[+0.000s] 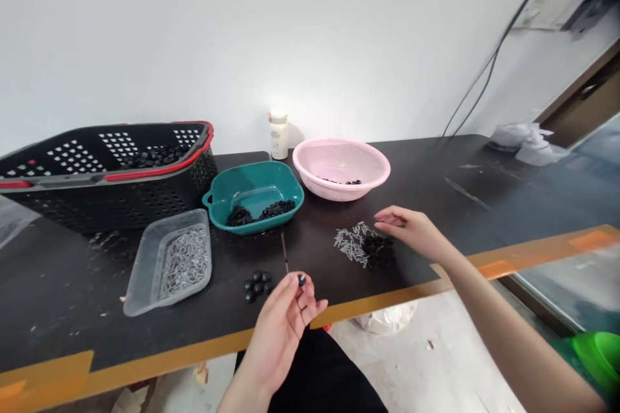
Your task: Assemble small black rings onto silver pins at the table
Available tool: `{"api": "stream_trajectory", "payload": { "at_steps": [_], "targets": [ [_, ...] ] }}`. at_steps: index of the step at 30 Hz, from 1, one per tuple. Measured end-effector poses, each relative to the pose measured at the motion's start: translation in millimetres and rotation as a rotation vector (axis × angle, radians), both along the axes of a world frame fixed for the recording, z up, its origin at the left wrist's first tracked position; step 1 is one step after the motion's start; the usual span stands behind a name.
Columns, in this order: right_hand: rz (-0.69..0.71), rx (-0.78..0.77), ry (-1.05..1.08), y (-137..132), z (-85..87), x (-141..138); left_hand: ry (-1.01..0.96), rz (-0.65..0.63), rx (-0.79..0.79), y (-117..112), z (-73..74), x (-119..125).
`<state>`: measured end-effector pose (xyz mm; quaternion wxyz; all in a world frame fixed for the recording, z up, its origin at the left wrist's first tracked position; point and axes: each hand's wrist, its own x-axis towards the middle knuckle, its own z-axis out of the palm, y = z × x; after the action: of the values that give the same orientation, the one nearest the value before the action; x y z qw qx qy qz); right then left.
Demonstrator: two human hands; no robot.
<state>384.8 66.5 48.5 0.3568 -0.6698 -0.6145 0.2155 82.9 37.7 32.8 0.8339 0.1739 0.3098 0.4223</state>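
Note:
My left hand (283,329) is raised over the table's front edge and pinches a small black round piece (301,279) between thumb and fingertip. Just left of it lies a small cluster of black round pieces (258,285). My right hand (411,230) reaches over a pile of small silver pins (351,244) and black pieces (379,251); its fingers are curled together, and I cannot make out anything in them.
A clear tray of silver pins (145,264) lies at the left. Behind stand a teal bowl with black pieces (252,182), a pink colander (341,155), a black basket with red handles (106,171) and a small white bottle (279,134). The black table has an orange front edge (533,253).

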Motion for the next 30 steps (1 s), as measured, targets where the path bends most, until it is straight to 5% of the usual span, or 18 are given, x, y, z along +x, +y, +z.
{"api": "stream_trajectory", "payload": {
  "at_steps": [3,8,13,18,24,30],
  "targets": [
    [0.085,-0.084,-0.039,2,-4.4,24,0.003,0.018,0.054,8,-2.5,2],
    [0.235,-0.151,-0.072,4,-11.3,16,0.015,0.060,0.109,13,-8.0,6],
    [0.218,-0.170,-0.056,13,-12.9,15,0.082,0.105,0.163,14,-8.4,2],
    [0.198,-0.164,0.031,9,2.8,5,0.078,0.139,0.228,12,-2.0,-3],
    [0.216,-0.144,0.480,4,30.4,-55,0.150,0.198,0.357,9,6.3,-12],
    [0.388,-0.173,1.022,1,44.7,-145,0.429,0.428,0.535,-2,24.2,-23]
  ]
}}
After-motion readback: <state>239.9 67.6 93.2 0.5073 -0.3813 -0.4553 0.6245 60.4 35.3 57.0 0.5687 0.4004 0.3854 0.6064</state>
